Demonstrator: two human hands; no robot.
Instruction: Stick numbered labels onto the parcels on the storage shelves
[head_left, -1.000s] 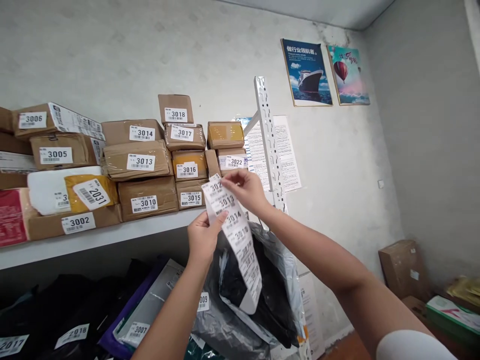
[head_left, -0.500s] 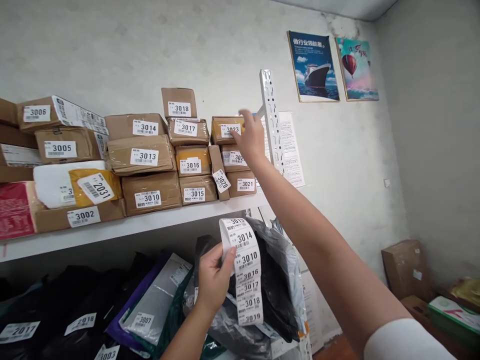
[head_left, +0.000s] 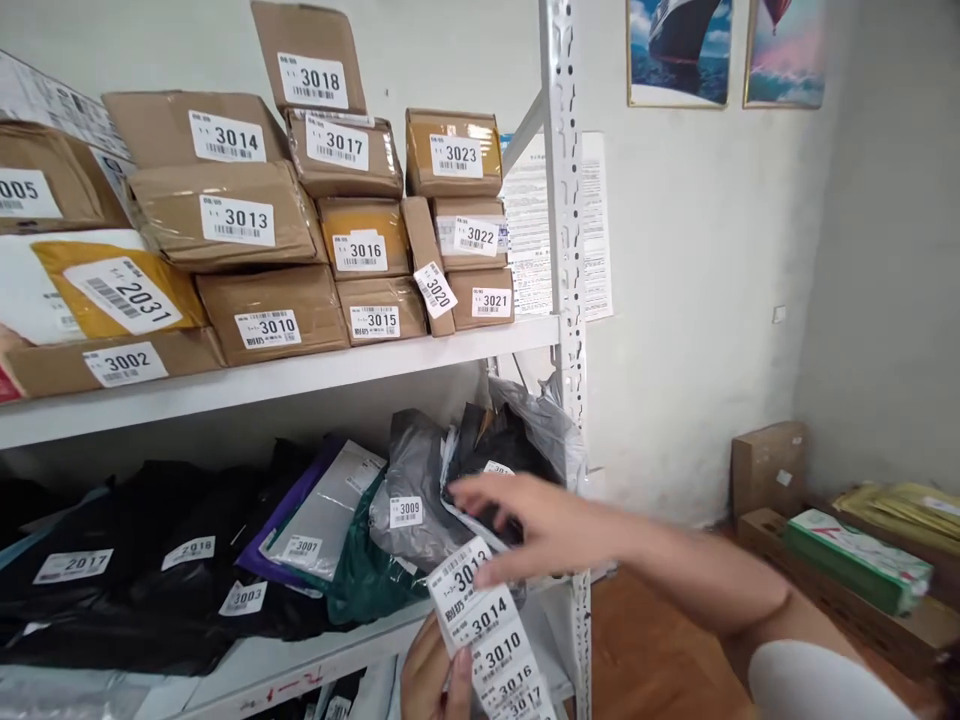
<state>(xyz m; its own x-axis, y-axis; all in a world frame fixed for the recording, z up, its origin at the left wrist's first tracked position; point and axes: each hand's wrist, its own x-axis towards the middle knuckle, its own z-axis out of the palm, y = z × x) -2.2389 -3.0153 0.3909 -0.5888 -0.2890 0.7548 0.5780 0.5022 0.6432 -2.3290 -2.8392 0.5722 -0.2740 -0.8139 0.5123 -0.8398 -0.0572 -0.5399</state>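
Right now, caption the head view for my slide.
Left hand holds label strip, right hand near it, below numbered boxes.

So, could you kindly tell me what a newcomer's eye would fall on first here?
Probably the stacked cardboard boxes with big printed numbers, crowding the white shelf at upper left. Next, the white strip of number labels at the lower middle, held in the left hand, with the blurred right hand open at its upper end. On the wall at top right, the ship poster adds blue.
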